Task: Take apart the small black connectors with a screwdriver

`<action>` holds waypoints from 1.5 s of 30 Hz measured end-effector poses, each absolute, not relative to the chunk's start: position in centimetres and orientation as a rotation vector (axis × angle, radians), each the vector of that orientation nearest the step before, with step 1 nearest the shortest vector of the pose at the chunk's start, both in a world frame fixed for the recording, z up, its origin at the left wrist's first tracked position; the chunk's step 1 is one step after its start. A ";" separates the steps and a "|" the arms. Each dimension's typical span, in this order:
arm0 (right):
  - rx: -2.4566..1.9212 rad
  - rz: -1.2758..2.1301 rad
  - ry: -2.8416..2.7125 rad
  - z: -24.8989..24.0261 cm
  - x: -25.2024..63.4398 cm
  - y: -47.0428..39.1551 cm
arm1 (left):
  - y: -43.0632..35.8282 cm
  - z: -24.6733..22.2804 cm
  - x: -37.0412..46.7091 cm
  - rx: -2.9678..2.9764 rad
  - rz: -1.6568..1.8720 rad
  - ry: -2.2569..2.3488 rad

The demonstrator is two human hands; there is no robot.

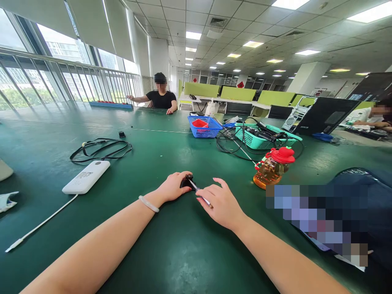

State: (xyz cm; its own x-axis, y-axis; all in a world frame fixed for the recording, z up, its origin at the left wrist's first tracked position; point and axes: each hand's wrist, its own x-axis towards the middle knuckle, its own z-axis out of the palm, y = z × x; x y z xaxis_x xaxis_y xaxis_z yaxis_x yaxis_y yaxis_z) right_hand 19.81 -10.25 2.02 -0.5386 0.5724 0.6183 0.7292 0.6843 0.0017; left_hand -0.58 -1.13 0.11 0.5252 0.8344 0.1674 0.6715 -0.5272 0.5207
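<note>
My left hand is closed on a small black part, whose exact kind I cannot make out. Between the fingers and thumb of my right hand is a slim screwdriver with a pale shaft and a brownish end. Its tip meets the top of the black part or lies just over it; which of these I cannot tell. Fingers cover much of both things. Both hands are low over the middle of the green table.
To the left lie a white power bank with a cable and a looped black cord. Ahead are a blue basket and a teal basket of cables. A red-lidded jar stands to the right. A person sits across.
</note>
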 end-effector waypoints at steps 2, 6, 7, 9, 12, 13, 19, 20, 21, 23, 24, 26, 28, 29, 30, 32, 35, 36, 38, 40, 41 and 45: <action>-0.995 -0.336 -2.285 2.0 19.8 -10.2 | -1.1 0.1 -0.6 2.377 0.575 1.235; -0.998 -0.302 -2.239 1.9 19.9 -10.2 | -1.0 0.0 -0.7 2.371 0.583 1.229; -0.996 -0.294 -2.226 1.8 19.9 -10.1 | -1.0 0.0 -0.7 2.368 0.579 1.231; -0.992 -0.279 -2.207 1.8 20.0 -10.1 | -1.0 0.0 -0.7 2.364 0.575 1.239; -0.992 -0.264 -2.199 1.8 20.0 -10.0 | -1.0 -0.1 -0.7 2.353 0.588 1.237; -0.994 -0.257 -2.198 1.7 20.0 -10.0 | -1.0 -0.1 -0.7 2.350 0.595 1.231; -1.003 -0.213 -2.184 1.7 20.1 -9.9 | -1.0 -0.2 -0.7 2.337 0.592 1.228; -1.005 -0.205 -2.182 1.6 20.1 -9.9 | -1.0 -0.1 -0.7 2.338 0.588 1.230; -1.010 -0.191 -2.177 1.6 20.0 -9.9 | -1.1 -0.1 -0.7 2.341 0.585 1.230; -1.027 -0.146 -2.152 1.5 20.1 -9.8 | -1.1 -0.1 -0.6 2.349 0.584 1.232; -1.042 -0.117 -2.126 1.5 20.1 -9.7 | -1.1 -0.1 -0.6 2.352 0.585 1.232; -1.087 -0.048 -2.046 1.4 20.2 -9.6 | -1.1 -0.1 -0.6 2.356 0.583 1.232; -1.140 0.070 -1.948 1.3 20.3 -9.4 | -1.1 0.0 -0.7 2.354 0.579 1.233; -1.160 0.162 -1.896 1.3 20.4 -9.2 | -1.1 0.0 -0.7 2.351 0.576 1.237; -1.173 0.270 -1.842 1.3 20.4 -9.1 | -1.1 0.0 -0.7 2.348 0.574 1.243; -1.172 0.481 -1.734 1.2 20.5 -8.9 | -1.1 0.0 -0.6 2.345 0.567 1.252; -1.155 0.648 -1.622 0.9 20.6 -8.6 | -1.1 0.1 -0.6 2.340 0.550 1.253; -1.156 0.669 -1.603 0.8 20.6 -8.6 | -1.2 0.2 -0.6 2.340 0.545 1.250; -1.163 0.697 -1.575 0.7 20.5 -8.5 | -1.2 0.3 -0.6 2.348 0.540 1.244; -1.168 0.719 -1.548 0.7 20.6 -8.5 | -1.2 0.3 -0.6 2.370 0.540 1.235; -1.168 0.732 -1.532 0.7 20.6 -8.5 | -1.2 0.3 -0.6 2.380 0.540 1.233; -1.150 0.821 -1.442 0.8 20.7 -8.1 | -1.0 0.0 -0.6 2.390 0.537 1.237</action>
